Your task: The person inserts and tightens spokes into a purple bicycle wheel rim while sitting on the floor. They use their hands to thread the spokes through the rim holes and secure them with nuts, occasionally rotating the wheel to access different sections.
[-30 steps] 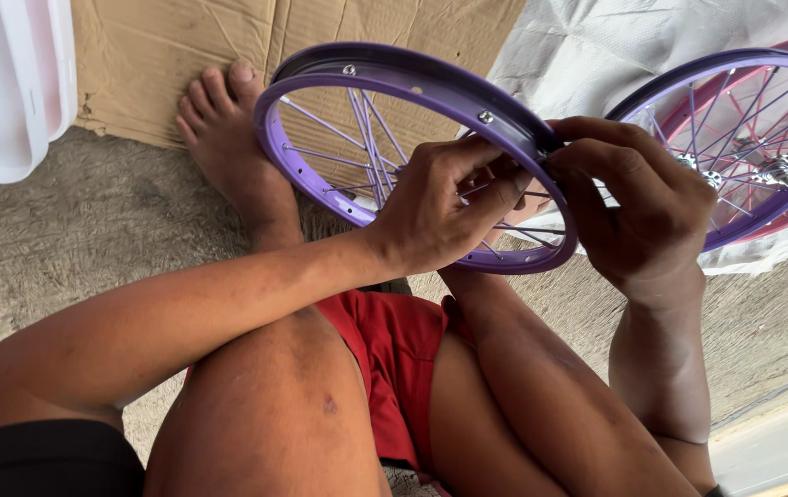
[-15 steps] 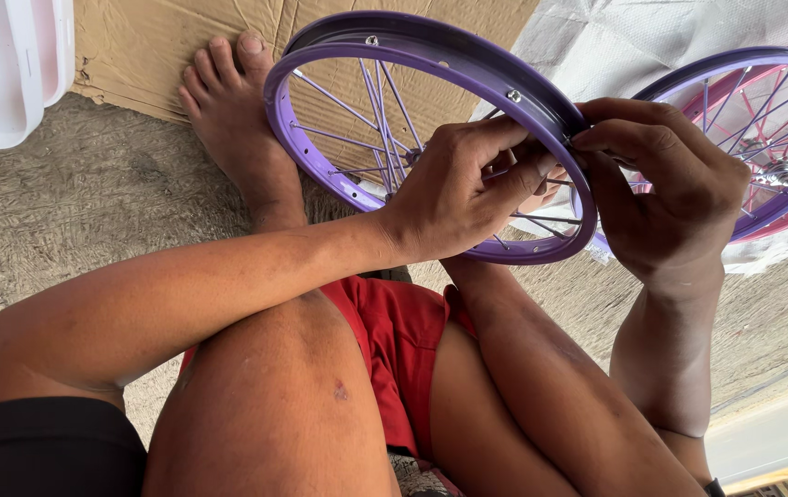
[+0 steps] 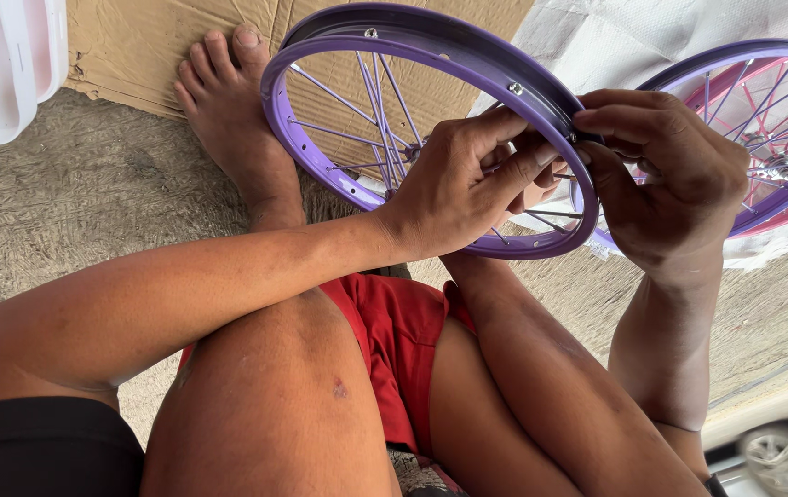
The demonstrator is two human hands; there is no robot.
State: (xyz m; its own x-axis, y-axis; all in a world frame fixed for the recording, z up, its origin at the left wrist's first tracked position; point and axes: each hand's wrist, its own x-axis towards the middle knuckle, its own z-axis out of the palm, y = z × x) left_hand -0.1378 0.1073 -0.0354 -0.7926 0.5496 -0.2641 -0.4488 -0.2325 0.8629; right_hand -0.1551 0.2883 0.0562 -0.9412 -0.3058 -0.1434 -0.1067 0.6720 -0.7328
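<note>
Flattened brown cardboard [image 3: 164, 46] on the ground at the top edge, torn along its lower left corner, partly hidden behind a purple wheel rim. White plastic sheet or bag [image 3: 651, 37] at the top right corner, crumpled, under a second wheel. No labels, signs or screens in sight.

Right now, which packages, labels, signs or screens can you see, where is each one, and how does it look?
Flattened cardboard box: lies on the ground at the top, under the bare foot; brown, creased, torn edge.
White plastic container: top left corner; rounded, plain white.
No labels, signs or screens can be seen.
</note>
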